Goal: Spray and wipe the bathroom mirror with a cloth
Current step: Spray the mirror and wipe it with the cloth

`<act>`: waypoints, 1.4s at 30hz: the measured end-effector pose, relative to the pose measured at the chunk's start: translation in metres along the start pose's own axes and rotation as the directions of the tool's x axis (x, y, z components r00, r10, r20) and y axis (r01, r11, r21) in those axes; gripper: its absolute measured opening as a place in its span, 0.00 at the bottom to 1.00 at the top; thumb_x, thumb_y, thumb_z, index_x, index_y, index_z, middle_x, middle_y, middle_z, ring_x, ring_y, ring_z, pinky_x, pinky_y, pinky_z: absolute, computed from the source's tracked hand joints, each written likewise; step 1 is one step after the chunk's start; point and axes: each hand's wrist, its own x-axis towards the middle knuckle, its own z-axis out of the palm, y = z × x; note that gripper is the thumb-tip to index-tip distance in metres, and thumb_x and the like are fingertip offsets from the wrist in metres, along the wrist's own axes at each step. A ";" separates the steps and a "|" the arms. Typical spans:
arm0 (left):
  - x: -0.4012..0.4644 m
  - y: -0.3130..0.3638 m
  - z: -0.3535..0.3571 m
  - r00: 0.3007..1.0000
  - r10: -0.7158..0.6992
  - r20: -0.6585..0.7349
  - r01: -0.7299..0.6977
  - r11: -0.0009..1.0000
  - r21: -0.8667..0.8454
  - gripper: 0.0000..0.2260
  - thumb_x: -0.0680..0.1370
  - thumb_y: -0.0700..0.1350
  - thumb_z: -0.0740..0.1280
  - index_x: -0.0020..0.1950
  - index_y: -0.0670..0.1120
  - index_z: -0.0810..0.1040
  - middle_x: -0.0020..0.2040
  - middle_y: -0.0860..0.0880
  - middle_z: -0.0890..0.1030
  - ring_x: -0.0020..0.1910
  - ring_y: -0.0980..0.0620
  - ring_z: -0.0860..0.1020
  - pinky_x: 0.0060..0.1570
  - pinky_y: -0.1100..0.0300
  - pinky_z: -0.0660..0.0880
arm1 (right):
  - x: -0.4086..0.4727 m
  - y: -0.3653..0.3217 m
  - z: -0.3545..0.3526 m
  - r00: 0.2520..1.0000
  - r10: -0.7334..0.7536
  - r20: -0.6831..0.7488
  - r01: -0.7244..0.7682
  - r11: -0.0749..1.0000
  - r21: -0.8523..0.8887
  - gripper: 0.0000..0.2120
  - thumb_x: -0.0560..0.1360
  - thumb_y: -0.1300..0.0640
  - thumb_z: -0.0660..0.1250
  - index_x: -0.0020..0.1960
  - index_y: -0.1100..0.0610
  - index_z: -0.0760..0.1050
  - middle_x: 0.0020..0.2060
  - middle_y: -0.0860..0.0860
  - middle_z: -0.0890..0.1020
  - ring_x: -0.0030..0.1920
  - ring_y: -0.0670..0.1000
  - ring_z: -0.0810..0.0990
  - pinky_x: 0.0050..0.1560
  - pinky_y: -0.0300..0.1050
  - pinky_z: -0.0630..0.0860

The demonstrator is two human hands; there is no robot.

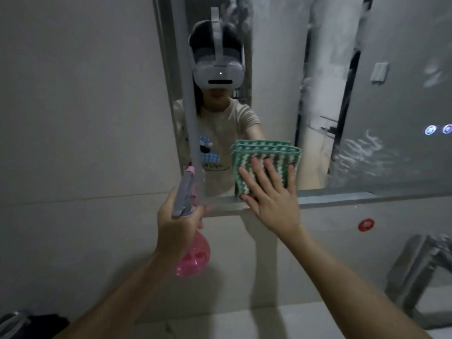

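At the mirror's (281, 69) bottom-left corner, my right hand (271, 199) lies flat, fingers straight and spread, pressing the cloth (261, 155) against the glass. Cloth sits just above the mirror's bottom frame (342, 196), lower edge touching or nearly touching that grey ledge; can't tell which. Left frame edge (190, 118) runs up just beside the cloth, so little room left or down; glass stretches wide to the right and upward. White streaky smears show on the glass upper middle and far right, around two small lit buttons (437, 129).

Cloth: folded rectangle, green and white zigzag stripes, stripes running vertically, long axis roughly vertical, top fold edge horizontal. Its reflection shows just above the top fold.

My left hand (178, 223) is wrapped around the neck of the spray bottle (193, 255), fingers curled at the trigger. Bottle is held in front of the wall tile, left of the mirror's corner, well below the cloth's top. Pink see-through round body hangs down under my fist; grey spray head (183, 194) with pink nozzle tip (190, 169) points up and away toward the mirror's left frame. Bottle's long axis is tilted, bottom toward me, nozzle toward the glass.

Chrome faucet (415, 272) sits lower right, well apart from both hands. Red round sticker (366, 224) is on the wall below the frame.
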 end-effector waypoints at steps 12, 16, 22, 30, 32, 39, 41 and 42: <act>-0.016 -0.012 0.055 0.986 0.127 0.105 -0.136 0.987 0.090 0.08 0.71 0.26 0.67 0.46 0.36 0.74 0.23 0.51 0.73 0.21 0.56 0.71 0.27 0.56 0.72 | -0.039 0.048 -0.007 0.929 0.353 0.113 -0.358 0.933 0.025 0.29 0.82 0.42 0.44 0.78 0.51 0.40 0.77 0.51 0.39 0.77 0.55 0.40 0.72 0.66 0.45; -0.016 -0.009 0.043 0.967 0.239 0.083 -0.247 0.963 0.109 0.15 0.67 0.35 0.66 0.47 0.53 0.73 0.24 0.53 0.74 0.20 0.57 0.70 0.25 0.60 0.71 | -0.013 0.013 -0.005 0.894 0.434 0.110 -0.441 0.896 0.055 0.30 0.82 0.42 0.44 0.78 0.53 0.39 0.77 0.56 0.41 0.76 0.59 0.40 0.71 0.68 0.43; -0.003 -0.004 0.007 0.960 0.273 -0.059 -0.255 0.944 0.208 0.15 0.64 0.34 0.66 0.50 0.34 0.78 0.24 0.53 0.73 0.20 0.59 0.69 0.23 0.66 0.68 | 0.036 -0.046 -0.004 0.989 0.136 0.053 -0.142 0.981 0.134 0.29 0.82 0.44 0.52 0.78 0.52 0.48 0.78 0.55 0.48 0.77 0.57 0.45 0.71 0.68 0.46; -0.014 -0.006 -0.044 0.971 0.188 -0.147 -0.154 0.965 0.215 0.17 0.64 0.36 0.65 0.48 0.52 0.76 0.29 0.54 0.75 0.23 0.52 0.71 0.25 0.56 0.74 | 0.025 -0.109 0.005 0.995 -0.093 0.036 0.087 0.987 0.134 0.26 0.81 0.44 0.55 0.77 0.49 0.57 0.76 0.50 0.57 0.76 0.55 0.51 0.73 0.62 0.46; -0.014 -0.009 -0.047 0.974 0.181 -0.134 -0.146 0.960 0.237 0.16 0.64 0.37 0.64 0.49 0.51 0.76 0.27 0.55 0.74 0.22 0.55 0.70 0.25 0.60 0.71 | 0.022 -0.107 0.007 0.982 -0.189 0.024 0.184 0.974 0.133 0.25 0.81 0.44 0.54 0.76 0.48 0.58 0.76 0.49 0.58 0.76 0.54 0.54 0.73 0.61 0.46; -0.024 -0.002 -0.013 0.986 0.158 -0.059 -0.142 0.968 0.209 0.17 0.63 0.37 0.62 0.45 0.57 0.73 0.23 0.55 0.71 0.20 0.58 0.67 0.23 0.69 0.65 | 0.014 -0.049 0.004 0.922 -0.387 0.004 0.385 0.918 0.092 0.24 0.81 0.43 0.53 0.76 0.45 0.59 0.75 0.47 0.60 0.74 0.50 0.59 0.74 0.55 0.48; -0.027 0.000 0.002 0.993 0.112 -0.032 -0.104 0.977 0.188 0.17 0.62 0.38 0.62 0.45 0.56 0.73 0.23 0.56 0.72 0.21 0.57 0.67 0.23 0.66 0.65 | 0.006 -0.023 0.002 0.929 -0.371 0.004 0.370 0.927 0.067 0.24 0.81 0.42 0.53 0.76 0.45 0.58 0.75 0.47 0.59 0.74 0.50 0.58 0.74 0.56 0.49; -0.028 0.000 0.009 0.995 0.102 0.002 -0.100 0.979 0.177 0.20 0.63 0.38 0.62 0.48 0.59 0.74 0.23 0.56 0.72 0.21 0.57 0.67 0.23 0.64 0.66 | 0.002 -0.009 0.000 0.936 -0.351 0.006 0.350 0.935 0.056 0.24 0.81 0.41 0.53 0.76 0.45 0.58 0.75 0.46 0.59 0.74 0.50 0.58 0.73 0.56 0.49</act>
